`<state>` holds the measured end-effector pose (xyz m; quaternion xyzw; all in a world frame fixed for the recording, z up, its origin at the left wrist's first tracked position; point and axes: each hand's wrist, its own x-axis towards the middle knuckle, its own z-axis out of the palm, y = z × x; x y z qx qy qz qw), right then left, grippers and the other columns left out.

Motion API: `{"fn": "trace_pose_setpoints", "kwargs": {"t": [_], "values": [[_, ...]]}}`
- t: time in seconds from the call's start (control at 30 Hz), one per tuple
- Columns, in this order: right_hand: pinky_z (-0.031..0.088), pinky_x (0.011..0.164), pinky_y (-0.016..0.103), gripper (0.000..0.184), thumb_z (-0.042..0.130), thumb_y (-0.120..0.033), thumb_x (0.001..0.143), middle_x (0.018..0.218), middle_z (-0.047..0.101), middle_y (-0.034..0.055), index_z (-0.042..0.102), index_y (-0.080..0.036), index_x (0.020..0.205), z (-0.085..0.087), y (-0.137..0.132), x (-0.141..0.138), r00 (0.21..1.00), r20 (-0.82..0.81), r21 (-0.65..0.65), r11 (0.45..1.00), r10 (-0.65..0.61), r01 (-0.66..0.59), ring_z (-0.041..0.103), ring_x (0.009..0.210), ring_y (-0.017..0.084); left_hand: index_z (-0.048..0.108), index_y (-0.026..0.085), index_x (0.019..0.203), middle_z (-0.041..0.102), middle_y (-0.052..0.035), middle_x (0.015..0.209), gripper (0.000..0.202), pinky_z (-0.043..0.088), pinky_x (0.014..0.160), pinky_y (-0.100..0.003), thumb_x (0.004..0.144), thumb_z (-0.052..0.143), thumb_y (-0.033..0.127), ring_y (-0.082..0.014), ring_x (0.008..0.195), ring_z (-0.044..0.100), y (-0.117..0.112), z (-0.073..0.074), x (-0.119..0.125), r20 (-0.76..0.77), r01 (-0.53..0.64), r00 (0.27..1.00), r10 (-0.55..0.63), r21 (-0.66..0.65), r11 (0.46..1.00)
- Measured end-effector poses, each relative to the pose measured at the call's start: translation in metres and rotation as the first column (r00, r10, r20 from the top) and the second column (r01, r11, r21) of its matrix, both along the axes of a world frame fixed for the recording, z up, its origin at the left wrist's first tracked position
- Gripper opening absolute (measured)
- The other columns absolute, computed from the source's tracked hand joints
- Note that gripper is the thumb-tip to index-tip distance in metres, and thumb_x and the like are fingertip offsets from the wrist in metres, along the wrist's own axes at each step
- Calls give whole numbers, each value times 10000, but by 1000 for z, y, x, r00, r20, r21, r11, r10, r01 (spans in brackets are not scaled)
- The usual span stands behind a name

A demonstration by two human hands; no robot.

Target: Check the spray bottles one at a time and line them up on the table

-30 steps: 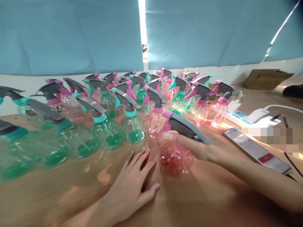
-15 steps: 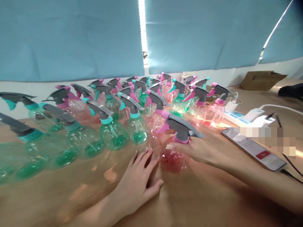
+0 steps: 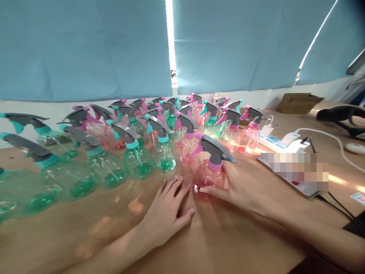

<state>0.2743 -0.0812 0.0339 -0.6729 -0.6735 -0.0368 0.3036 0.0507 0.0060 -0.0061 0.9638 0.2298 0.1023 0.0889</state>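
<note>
My right hand (image 3: pixel 236 186) is wrapped round the body of a pink spray bottle (image 3: pixel 209 167) with a grey trigger head, which stands upright on the wooden table (image 3: pixel 228 243). My left hand (image 3: pixel 167 211) lies flat on the table just left of that bottle, fingers spread, holding nothing. Right behind stand a green spray bottle (image 3: pixel 164 156) and another green one (image 3: pixel 137 161), both with grey and teal heads.
Several more pink and green spray bottles (image 3: pixel 94 152) crowd the table's back and left. A phone (image 3: pixel 288 171), a white power strip (image 3: pixel 278 142) with cables, a cardboard box (image 3: pixel 299 102) and a dark object (image 3: pixel 339 114) lie to the right. Blue blinds (image 3: pixel 85 45) hang behind.
My right hand has set the pink bottle upright on the table and slid down from its neck to its body. My left hand has hardly moved. The view has shifted right.
</note>
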Motion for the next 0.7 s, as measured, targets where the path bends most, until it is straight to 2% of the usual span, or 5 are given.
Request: {"fn": "trace_pose_setpoints", "kwargs": {"t": [0.1,0.3,0.37,0.5,0.7], "values": [[541,645,411,434,651,-626,774,848,692,51,576,-256,987,1,-6,1,996,-92,-15,1000,-4,3,678,737,269,473,159,1399,442,-169,1479,527,355,1080,-550,919,580,348,-343,1359,400,-2,-1,-1,30,0,1000,0,2,1000],[530,761,465,485,675,-622,747,1027,667,97,595,-251,1048,-8,-17,35,991,-44,-34,991,-130,128,656,931,325,509,154,1357,444,-185,1466,475,388,1055,-553,918,582,322,-357,1344,413,-2,-3,-3,62,12,998,-12,13,1000],[522,808,491,540,681,-611,748,1115,656,111,572,-257,1140,-15,-15,50,987,-70,-30,990,-142,140,637,1016,350,513,173,1346,457,-167,1455,457,395,1056,-537,917,580,315,-349,1339,421,-1,-5,-2,96,11,995,-12,7,1000],[522,846,525,668,696,-574,755,1212,635,115,465,-281,1309,-26,4,70,958,-264,-7,993,-114,116,629,1069,351,525,187,1316,491,-146,1410,418,399,1060,-513,917,573,304,-335,1328,432,0,-5,3,143,40,989,-40,4,999],[498,940,518,656,695,-529,778,1270,593,151,470,-208,1304,-24,40,71,929,-370,49,998,-19,40,593,1149,330,520,174,1299,531,-143,1364,406,383,1074,-532,904,581,245,-320,1300,460,-2,2,29,132,101,986,-102,19,995]]}}
